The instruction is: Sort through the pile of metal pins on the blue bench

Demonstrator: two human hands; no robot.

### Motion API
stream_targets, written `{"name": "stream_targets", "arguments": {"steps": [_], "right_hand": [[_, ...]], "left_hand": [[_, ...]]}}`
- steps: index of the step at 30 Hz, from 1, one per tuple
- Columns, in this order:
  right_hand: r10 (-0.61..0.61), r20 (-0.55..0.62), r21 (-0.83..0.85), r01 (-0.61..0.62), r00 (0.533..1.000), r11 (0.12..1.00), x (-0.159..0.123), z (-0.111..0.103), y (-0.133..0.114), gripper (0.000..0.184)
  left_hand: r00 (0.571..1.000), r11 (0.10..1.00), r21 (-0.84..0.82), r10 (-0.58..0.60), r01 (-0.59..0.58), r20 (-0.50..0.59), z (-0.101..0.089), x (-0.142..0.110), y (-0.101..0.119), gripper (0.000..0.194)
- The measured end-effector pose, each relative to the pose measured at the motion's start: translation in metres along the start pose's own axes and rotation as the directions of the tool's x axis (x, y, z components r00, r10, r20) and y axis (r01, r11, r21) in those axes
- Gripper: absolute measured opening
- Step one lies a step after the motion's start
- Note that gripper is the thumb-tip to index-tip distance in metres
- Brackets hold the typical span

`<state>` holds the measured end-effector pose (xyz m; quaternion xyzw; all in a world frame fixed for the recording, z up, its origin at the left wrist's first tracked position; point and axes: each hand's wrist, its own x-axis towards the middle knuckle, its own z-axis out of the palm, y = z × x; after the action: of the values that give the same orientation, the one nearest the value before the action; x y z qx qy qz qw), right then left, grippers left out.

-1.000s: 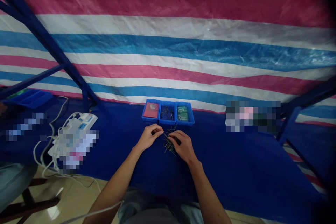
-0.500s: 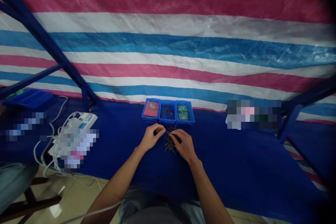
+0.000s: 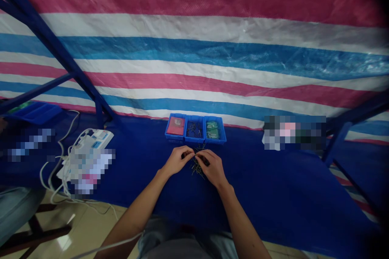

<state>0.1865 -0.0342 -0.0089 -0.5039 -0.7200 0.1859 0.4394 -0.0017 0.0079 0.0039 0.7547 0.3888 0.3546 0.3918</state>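
Note:
Over a loose pile of thin dark metal pins or screws [image 3: 198, 168], my left hand [image 3: 179, 159] and my right hand [image 3: 212, 166] meet fingertip to fingertip. Both are closed in a pinch; whatever lies between the fingers is too small to name. Just beyond them stands a blue bin with three compartments [image 3: 197, 142]. Its left compartment holds a red packet [image 3: 176, 126], the middle one similar dark thin pieces [image 3: 193, 128], and the right one a green packet with pale pieces [image 3: 212, 129].
The blue tabletop [image 3: 273, 194] spreads around my hands. A white power strip [image 3: 103, 139] with tangled cables [image 3: 65, 170] lies at left, beside blurred items. Another blue tray [image 3: 38, 113] sits far left, near a seated person's leg [image 3: 18, 210]. Blue frame posts [image 3: 337, 141] flank the striped sheet [image 3: 212, 64].
My left hand has moved slightly right, bringing its fingertips against those of my right hand. The right hand has hardly moved, and the bin and pile look unchanged.

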Motion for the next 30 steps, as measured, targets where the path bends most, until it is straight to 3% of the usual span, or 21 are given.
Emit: {"name": "stream_targets", "arguments": {"steps": [30], "right_hand": [[-0.044,-0.017,0.047,0.044,0.999,0.998,-0.0005,0.0024,0.0019,0.014]], "left_hand": [[0.994,0.999,0.028,0.026,-0.030,0.102,-0.0015,-0.0005,-0.0001,0.034]]}}
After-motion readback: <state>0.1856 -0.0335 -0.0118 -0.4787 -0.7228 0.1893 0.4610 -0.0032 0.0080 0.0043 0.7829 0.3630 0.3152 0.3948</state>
